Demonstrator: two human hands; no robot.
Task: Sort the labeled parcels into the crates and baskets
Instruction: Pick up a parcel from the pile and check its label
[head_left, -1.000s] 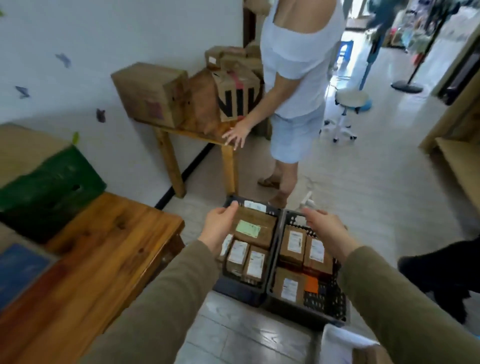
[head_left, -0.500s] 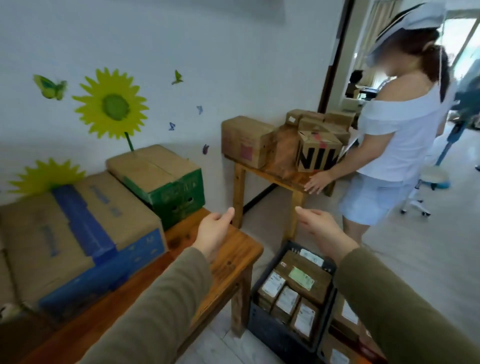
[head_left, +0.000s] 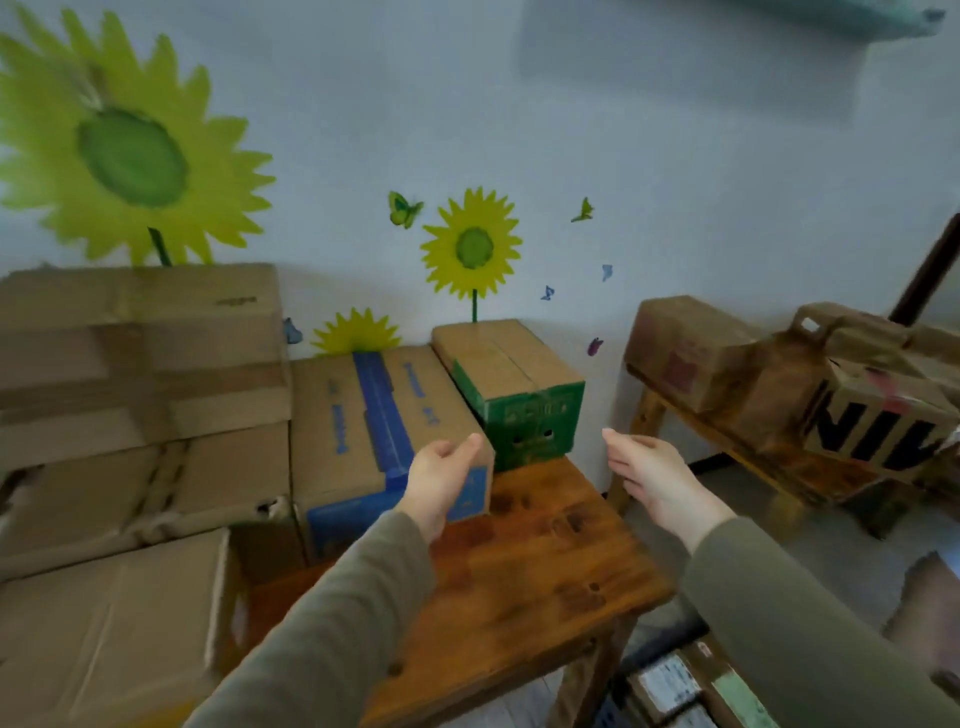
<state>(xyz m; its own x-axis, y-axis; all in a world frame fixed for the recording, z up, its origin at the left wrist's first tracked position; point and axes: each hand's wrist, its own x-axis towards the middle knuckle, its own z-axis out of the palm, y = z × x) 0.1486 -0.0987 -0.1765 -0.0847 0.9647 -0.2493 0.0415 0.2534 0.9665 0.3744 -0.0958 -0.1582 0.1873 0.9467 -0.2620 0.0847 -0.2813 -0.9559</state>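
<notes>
Hovering empty, left hand (head_left: 440, 480), right hand (head_left: 650, 479)

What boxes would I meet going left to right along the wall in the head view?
Stack of plain cardboard boxes → blue-taped box → green box → brown box with a red mark → black-lettered box.
</notes>
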